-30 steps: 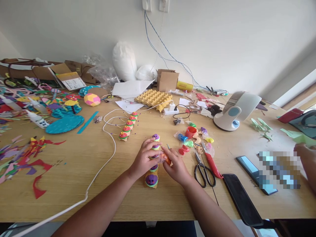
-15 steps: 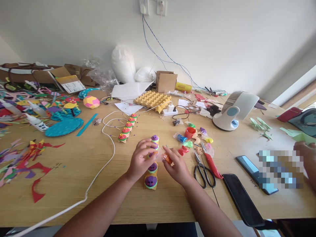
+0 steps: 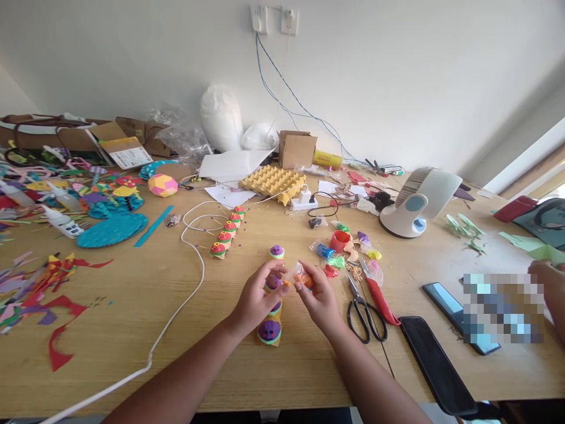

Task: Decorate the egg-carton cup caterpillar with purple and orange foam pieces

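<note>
In front of me, my right hand (image 3: 321, 297) is closed on a small clear bag of orange modelling clay (image 3: 303, 279). My left hand (image 3: 256, 297) pinches a small bit of orange clay (image 3: 286, 283) at the bag's mouth, with the clear plastic between both hands. Under my left fingers runs a row of egg-carton cups topped with purple clay; the nearest purple cup (image 3: 269, 333) has a small face and a green band. My hands partly hide the middle cups, while the far purple cup (image 3: 276, 251) shows beyond them.
A red-and-green egg-carton row (image 3: 224, 238) stands left, beside a white cable (image 3: 200, 282). Scissors (image 3: 365, 315), a red-handled knife (image 3: 383, 301), clay bags (image 3: 324, 250) and phones (image 3: 436, 362) lie right. Another person's hand (image 3: 549, 288) is at the right edge.
My hands have shifted slightly right and closer to the bag's mouth. A bit of orange clay now shows at my left fingertips. The view has tilted up slightly.
</note>
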Demonstrator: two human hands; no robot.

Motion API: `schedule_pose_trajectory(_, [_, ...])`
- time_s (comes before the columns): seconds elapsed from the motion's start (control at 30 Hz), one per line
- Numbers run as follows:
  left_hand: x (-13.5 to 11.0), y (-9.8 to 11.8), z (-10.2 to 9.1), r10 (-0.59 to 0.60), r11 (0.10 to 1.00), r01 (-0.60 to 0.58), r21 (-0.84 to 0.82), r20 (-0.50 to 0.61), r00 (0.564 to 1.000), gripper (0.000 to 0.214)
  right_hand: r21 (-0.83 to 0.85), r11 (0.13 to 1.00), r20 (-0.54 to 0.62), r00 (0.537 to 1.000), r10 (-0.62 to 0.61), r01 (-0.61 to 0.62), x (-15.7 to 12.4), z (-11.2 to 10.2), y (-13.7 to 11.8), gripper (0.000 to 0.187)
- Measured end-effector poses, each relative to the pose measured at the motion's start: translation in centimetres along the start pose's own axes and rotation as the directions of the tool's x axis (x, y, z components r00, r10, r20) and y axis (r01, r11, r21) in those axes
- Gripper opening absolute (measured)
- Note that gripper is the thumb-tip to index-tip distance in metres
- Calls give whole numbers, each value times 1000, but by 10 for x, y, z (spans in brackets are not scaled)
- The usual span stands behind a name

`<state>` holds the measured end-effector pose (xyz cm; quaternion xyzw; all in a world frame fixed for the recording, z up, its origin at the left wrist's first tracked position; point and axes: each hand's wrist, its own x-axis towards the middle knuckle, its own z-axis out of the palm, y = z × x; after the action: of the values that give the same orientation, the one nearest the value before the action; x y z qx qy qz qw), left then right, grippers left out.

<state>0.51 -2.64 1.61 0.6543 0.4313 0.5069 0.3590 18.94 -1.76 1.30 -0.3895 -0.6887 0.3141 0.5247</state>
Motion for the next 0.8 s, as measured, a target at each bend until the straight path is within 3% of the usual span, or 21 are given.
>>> schedule_pose_trajectory(0.13, [0, -3, 1, 103, 995, -103, 15, 18, 995, 41, 247, 957, 105, 986, 131, -153, -1, 3, -4, 26])
schedule_pose_trajectory(0.3, [-2, -5, 0, 146, 989, -146, -3, 6, 989, 32, 484, 767, 306, 903, 302, -421, -2, 2, -10, 26])
schedule_pose_trajectory(0.47, [0, -4, -1, 157, 987, -158, -12, -45, 987, 27, 532, 717, 330, 890, 315, -451, -1, 1, -5, 26])
schedule_pose_trajectory(0.57, [1, -1, -3, 198, 980, -198, 23, 3, 980, 23, 565, 691, 318, 892, 322, -451, 0, 1, -2, 25])
schedule_pose_trajectory(0.67, [1, 0, -3, 109, 994, -108, -20, 4, 994, 23, 635, 626, 309, 892, 332, -453, 1, 1, 0, 24])
schedule_pose_trajectory(0.8, [1, -5, -2, -140, 968, 147, -201, 48, 989, 32, 676, 575, 311, 886, 344, -461, 1, 1, 1, 23])
